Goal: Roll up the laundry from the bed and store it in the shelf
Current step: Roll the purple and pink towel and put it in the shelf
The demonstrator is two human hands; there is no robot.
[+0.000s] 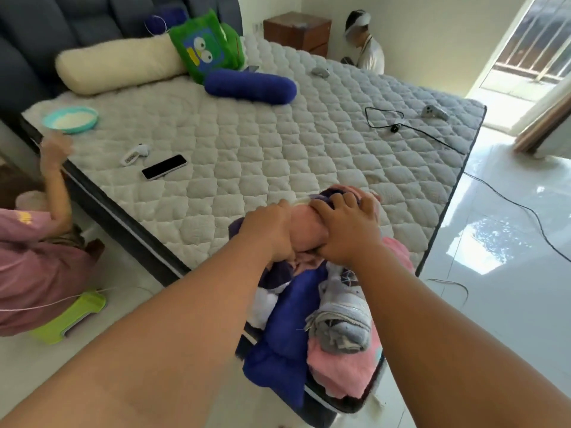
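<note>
Left hand [272, 230], right hand [346, 233] gripping pink roll [304, 227], phone [164, 167], cable [417, 128] beyond

Glossy white tile floor [509, 304], sun glare on it. Pale plain walls [417, 32]. Brown wooden nightstand [298, 32] in far corner. Dark blue padded headboard [77, 17] at left. Open doorway [522, 66] at right, bright daylight, metal railing [540, 41] outside, tan curtain [547, 118] beside it.

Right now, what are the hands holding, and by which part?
A half-rolled pink cloth on the bed corner. The left hand grips its left end; the right hand clasps its right side, fingers curled over the top.
</note>
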